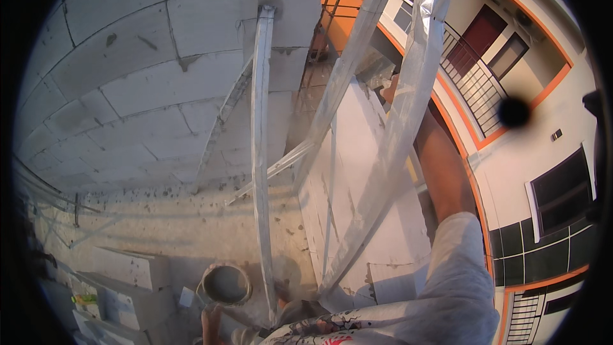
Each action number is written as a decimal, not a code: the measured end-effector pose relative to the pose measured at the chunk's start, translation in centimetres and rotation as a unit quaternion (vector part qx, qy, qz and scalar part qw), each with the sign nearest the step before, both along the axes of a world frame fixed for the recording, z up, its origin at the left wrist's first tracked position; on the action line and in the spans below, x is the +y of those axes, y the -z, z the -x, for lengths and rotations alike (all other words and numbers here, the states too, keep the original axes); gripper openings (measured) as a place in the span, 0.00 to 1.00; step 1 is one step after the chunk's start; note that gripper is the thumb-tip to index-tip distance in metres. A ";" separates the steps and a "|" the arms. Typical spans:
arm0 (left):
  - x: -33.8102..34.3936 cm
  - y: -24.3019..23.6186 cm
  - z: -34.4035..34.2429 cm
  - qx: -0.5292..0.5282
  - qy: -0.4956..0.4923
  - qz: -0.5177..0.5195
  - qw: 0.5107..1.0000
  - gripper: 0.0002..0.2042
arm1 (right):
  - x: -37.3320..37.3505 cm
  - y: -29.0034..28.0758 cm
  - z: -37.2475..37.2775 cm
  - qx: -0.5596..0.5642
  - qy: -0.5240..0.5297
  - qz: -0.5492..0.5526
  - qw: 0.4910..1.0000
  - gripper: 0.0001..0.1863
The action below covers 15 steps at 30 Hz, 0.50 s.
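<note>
My right arm (447, 172) reaches up along the white block wall (354, 185) on the right. My right hand (388, 89) is at the wall's far upper end, mostly behind a slanted metal channel (408, 121); its grip is unclear, and a grey object (377, 64) sits beside it. Low in the picture, my left hand (211, 316) is just below a round bucket (227, 284) with grey contents; its fingers are too small and shadowed to read. An upright metal channel (262, 153) stands between the bucket and that wall.
A tall block wall (121, 89) fills the left, braced by thin metal struts (223, 115). Stacked blocks (124, 300) sit at lower left on the dusty floor (191, 230). Scaffold poles (329, 6) rise at the back. A building with balconies (476, 76) stands beyond on the right.
</note>
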State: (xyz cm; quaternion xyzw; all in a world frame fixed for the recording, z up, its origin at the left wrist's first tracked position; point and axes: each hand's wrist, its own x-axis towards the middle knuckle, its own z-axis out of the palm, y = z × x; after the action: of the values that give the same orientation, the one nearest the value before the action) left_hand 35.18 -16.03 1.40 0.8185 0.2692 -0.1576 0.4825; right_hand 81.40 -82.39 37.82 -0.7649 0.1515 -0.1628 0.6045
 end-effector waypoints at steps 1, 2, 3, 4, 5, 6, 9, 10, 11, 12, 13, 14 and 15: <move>-0.2 -0.3 -0.9 0.002 -0.012 0.002 1.000 0.11 | -1.0 0.8 0.5 -0.016 -0.005 -0.054 0.998 0.17; -0.3 -0.4 -1.7 -0.012 -0.007 0.024 1.000 0.11 | -1.6 1.4 1.1 -0.032 -0.009 -0.109 0.994 0.17; -0.3 -0.4 -2.4 -0.019 -0.014 0.042 0.999 0.12 | -2.1 1.8 2.1 -0.009 -0.020 -0.106 0.994 0.18; -0.3 -0.4 -2.9 -0.027 -0.022 0.060 0.998 0.13 | -2.2 1.7 2.7 0.009 -0.017 -0.082 0.996 0.18; -0.1 -0.4 -3.3 -0.046 0.005 0.043 0.998 0.14 | -2.2 1.3 3.5 0.014 -0.030 0.027 0.999 0.19; 0.2 -0.3 -3.9 -0.063 0.035 0.026 0.997 0.14 | -2.0 0.8 4.2 0.016 -0.027 0.156 0.987 0.19; 0.7 0.3 -4.1 -0.041 0.085 0.000 0.995 0.17 | -0.4 -1.4 6.4 0.098 -0.010 0.393 0.914 0.19; 0.7 0.5 -4.0 -0.012 0.086 -0.022 0.996 0.20 | 0.4 -2.1 6.7 0.106 -0.006 0.431 0.896 0.19; 0.6 0.8 -3.7 -0.012 0.086 -0.024 0.996 0.21 | 1.1 -2.8 7.0 0.122 -0.015 0.423 0.898 0.20; 0.4 1.1 -3.3 0.002 0.076 -0.043 0.996 0.21 | 1.8 -3.4 7.2 0.127 -0.016 0.441 0.888 0.19; 0.1 1.5 -2.9 0.000 0.069 -0.054 0.996 0.22 | 2.7 -3.9 6.9 0.138 -0.022 0.455 0.880 0.19; 0.0 2.0 -2.5 0.022 0.065 -0.041 0.997 0.19 | 3.4 -4.4 6.5 0.152 -0.025 0.473 0.868 0.19; 0.0 2.4 -1.8 0.028 0.066 -0.023 0.997 0.16 | 4.2 -4.8 5.7 0.168 -0.027 0.493 0.853 0.19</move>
State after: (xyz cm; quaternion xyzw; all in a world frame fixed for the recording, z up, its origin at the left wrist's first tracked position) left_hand 37.00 -16.04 -0.96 0.8406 0.2311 -0.2058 0.4444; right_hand 75.66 -78.14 42.67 -0.9821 0.1298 -0.0692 0.1176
